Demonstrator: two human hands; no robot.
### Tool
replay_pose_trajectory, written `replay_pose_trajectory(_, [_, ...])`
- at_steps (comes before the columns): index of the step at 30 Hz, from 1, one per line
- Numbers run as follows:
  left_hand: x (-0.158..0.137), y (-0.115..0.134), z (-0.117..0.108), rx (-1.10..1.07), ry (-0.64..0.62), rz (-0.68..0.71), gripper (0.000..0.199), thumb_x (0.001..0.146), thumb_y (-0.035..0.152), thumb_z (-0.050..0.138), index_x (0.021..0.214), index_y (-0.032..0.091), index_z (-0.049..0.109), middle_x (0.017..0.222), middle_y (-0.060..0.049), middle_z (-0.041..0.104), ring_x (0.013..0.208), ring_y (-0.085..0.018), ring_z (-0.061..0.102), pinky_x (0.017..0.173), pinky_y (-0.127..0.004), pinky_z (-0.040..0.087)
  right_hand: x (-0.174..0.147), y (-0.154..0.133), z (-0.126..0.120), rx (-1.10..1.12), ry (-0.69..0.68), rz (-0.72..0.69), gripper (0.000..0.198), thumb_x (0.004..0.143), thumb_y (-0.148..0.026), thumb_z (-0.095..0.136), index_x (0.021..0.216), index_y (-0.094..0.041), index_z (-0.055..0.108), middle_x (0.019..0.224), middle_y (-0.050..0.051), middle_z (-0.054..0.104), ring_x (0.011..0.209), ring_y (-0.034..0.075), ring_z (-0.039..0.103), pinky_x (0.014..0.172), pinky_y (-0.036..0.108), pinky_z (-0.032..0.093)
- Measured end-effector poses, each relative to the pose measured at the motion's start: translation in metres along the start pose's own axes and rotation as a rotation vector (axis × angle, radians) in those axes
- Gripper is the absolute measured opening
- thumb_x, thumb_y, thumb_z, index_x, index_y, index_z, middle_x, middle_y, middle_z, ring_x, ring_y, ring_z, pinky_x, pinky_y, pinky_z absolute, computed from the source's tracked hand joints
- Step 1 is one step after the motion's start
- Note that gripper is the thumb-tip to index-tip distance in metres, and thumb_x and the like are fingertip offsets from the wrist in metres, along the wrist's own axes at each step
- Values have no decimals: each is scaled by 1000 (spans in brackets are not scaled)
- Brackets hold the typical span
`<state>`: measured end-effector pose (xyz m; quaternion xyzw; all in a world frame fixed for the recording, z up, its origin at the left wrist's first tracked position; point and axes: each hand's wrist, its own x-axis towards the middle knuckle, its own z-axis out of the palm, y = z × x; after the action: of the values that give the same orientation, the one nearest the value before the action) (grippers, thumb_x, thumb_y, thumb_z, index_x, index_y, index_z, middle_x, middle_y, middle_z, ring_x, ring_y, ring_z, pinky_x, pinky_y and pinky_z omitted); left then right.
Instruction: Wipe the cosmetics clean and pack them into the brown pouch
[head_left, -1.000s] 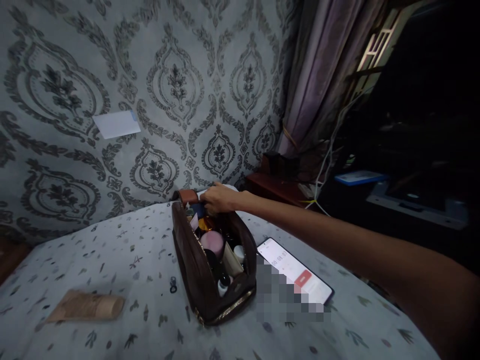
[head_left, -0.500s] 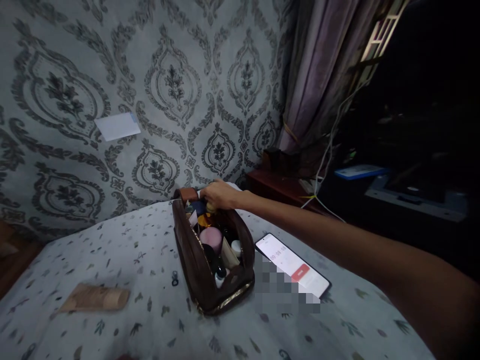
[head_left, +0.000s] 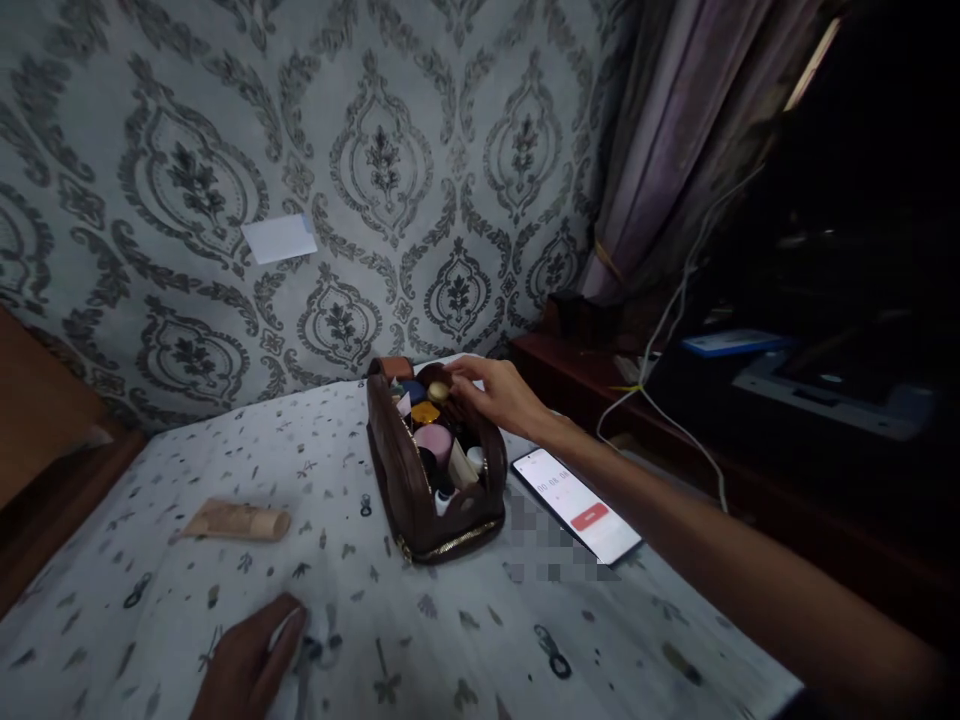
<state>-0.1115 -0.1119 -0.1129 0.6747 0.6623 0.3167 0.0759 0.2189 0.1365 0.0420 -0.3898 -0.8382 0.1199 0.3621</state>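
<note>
A dark brown cosmetic bag (head_left: 394, 490) stands unzipped on the patterned sheet. Inside it are a pink round container (head_left: 433, 446), an amber item (head_left: 426, 412), a gold-lidded item (head_left: 437, 391), a white cap (head_left: 475, 459) and other small items. My right hand (head_left: 499, 395) reaches over the bag's far right side, with thumb and fingers closed at its rim; the fingertips are partly hidden. At the bottom left my left hand (head_left: 251, 655) rests low over the sheet. Its fingers are curled, and something pale shows between thumb and forefinger. A beige tube (head_left: 236, 521) lies left of the bag.
A phone (head_left: 581, 505) with a lit timer screen lies right of the bag, under my right forearm. White cables (head_left: 679, 285) hang beside a dark red surface (head_left: 536, 348) at the right. The patterned wall (head_left: 382, 200) rises behind the bed, with a white card (head_left: 280, 238) on it.
My left hand has come into view at the bottom left. My right hand has drawn back from the bag's far end to its right rim. The camera view has shifted.
</note>
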Motion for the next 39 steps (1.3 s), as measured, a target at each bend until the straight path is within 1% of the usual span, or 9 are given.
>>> replay_pose_trajectory(8, [21, 11, -35, 34, -22, -99, 37, 97, 45, 38, 104, 20, 64, 82, -2, 72, 73, -19, 67, 71, -27, 52, -74, -60, 8, 397, 229, -34, 24, 94, -32, 56, 110, -17, 68, 74, 2, 73, 69, 16, 72, 68, 27, 55])
replay_pose_trajectory(13, [53, -24, -69, 271, 78, -96, 41, 94, 32, 36, 125, 20, 59, 122, -9, 66, 107, -25, 64, 90, -36, 51, -110, -100, 38, 527, 19, -171, 21, 95, -25, 54, 108, -17, 69, 72, 1, 71, 63, 12, 68, 61, 22, 54])
replay_pose_trajectory(19, [94, -47, -88, 559, -372, -16, 61, 81, 18, 52, 141, 23, 48, 149, -9, 47, 129, -28, 52, 94, -36, 50, -118, -130, 97, 590, -321, -147, 29, 96, -24, 46, 110, -15, 69, 69, 3, 71, 59, 12, 64, 55, 21, 47])
replay_pose_trajectory(23, [102, -44, -85, 644, -478, 40, 59, 79, 11, 49, 138, 21, 51, 142, -10, 56, 130, -29, 50, 97, -38, 48, -119, -138, 131, 622, -428, 0, 25, 90, -21, 54, 110, -17, 69, 70, 0, 71, 58, 10, 60, 57, 20, 45])
replay_pose_trajectory(26, [97, -43, -82, 602, -417, 103, 50, 77, 10, 48, 124, 21, 59, 129, -10, 63, 119, -30, 55, 91, -40, 50, -121, -139, 157, 764, -428, 107, 31, 85, -23, 61, 116, -19, 65, 86, 1, 71, 72, 12, 63, 63, 22, 48])
replay_pose_trajectory(30, [81, -33, -72, 391, -302, 181, 50, 75, 9, 47, 121, 25, 60, 123, -7, 65, 115, -26, 57, 86, -36, 52, -124, -137, 192, 1079, -437, 471, 57, 79, -47, 71, 128, -24, 52, 111, 6, 60, 66, 10, 63, 53, 23, 49])
replay_pose_trajectory(33, [61, -17, -53, 256, -261, 281, 54, 77, 8, 44, 126, 26, 58, 127, -7, 63, 119, -25, 57, 89, -35, 53, -128, -137, 208, 1345, -454, 615, 75, 69, -62, 76, 125, -22, 48, 107, 6, 60, 72, 14, 67, 54, 23, 50])
replay_pose_trajectory(36, [37, -6, -30, 200, -209, 391, 62, 77, 4, 41, 132, 27, 56, 137, -7, 59, 129, -24, 53, 99, -36, 51, -135, -137, 212, 1495, -532, 601, 81, 63, -71, 77, 118, -18, 51, 90, 3, 64, 61, 13, 66, 50, 22, 45])
replay_pose_trajectory(39, [17, -7, -16, 177, -80, 305, 55, 85, 12, 43, 137, 24, 51, 144, -12, 52, 132, -26, 51, 101, -40, 51, -140, -136, 207, 1547, -545, 613, 81, 56, -66, 84, 113, -16, 52, 79, 0, 65, 56, 12, 64, 49, 21, 42])
